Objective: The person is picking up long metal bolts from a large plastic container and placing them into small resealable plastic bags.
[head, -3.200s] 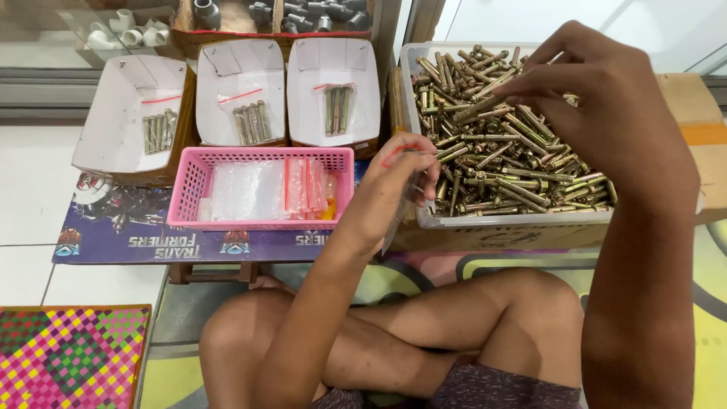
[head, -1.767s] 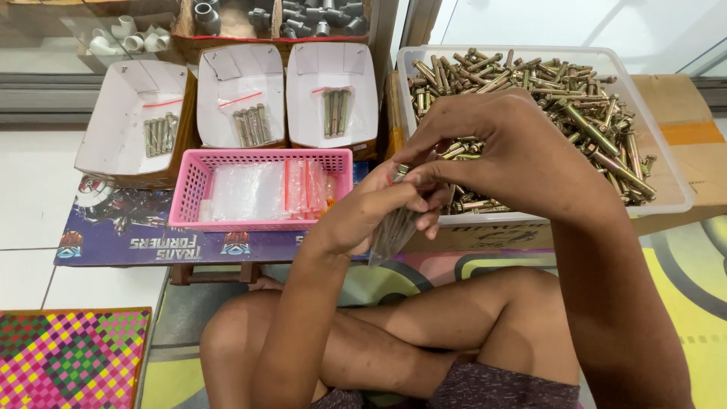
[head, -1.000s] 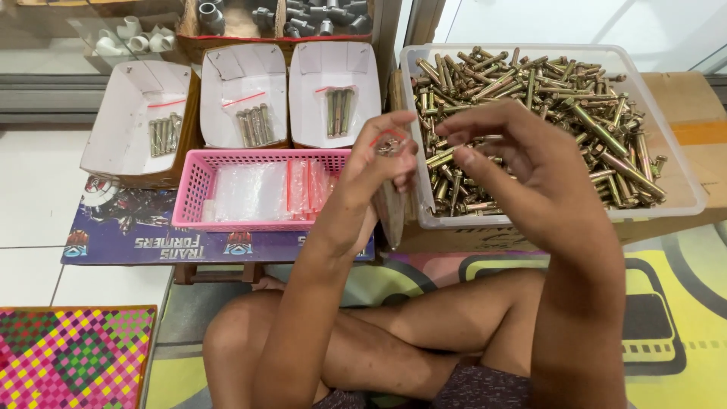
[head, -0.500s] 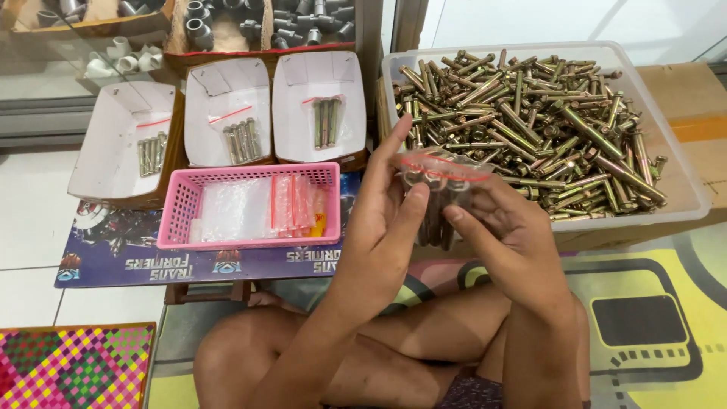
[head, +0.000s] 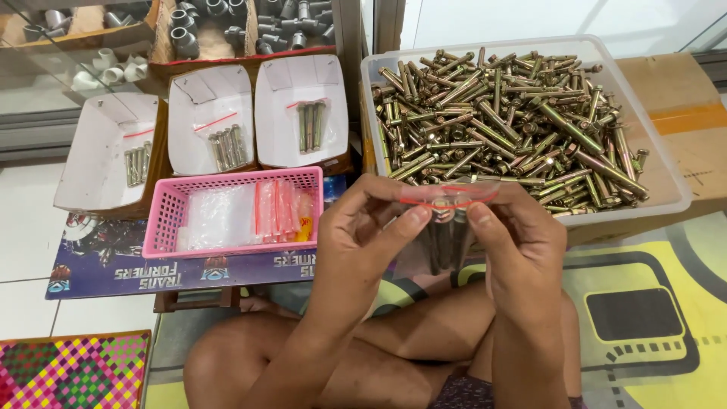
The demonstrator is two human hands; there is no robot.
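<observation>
My left hand (head: 362, 235) and my right hand (head: 515, 238) hold a small clear plastic bag (head: 447, 235) with a red strip along its top, in front of my chest. Both thumbs and forefingers pinch the bag's top edge. Several brass-coloured bolts hang upright inside it. Just beyond my hands stands a clear plastic bin (head: 666, 163) heaped with many loose bolts of the same kind (head: 507, 113). My bare crossed legs show below the hands.
A pink basket (head: 170, 220) with empty clear bags sits left of my hands. Behind it, three white paper trays (head: 98, 151) each hold a small bag of bolts. Cartons of grey pipe fittings (head: 219, 26) stand at the back. A cardboard box (head: 693, 106) lies on the right.
My right hand left the bin of bolts and came to the bag. Both hands dropped toward my lap and now pinch the bag's top with bolts inside.
</observation>
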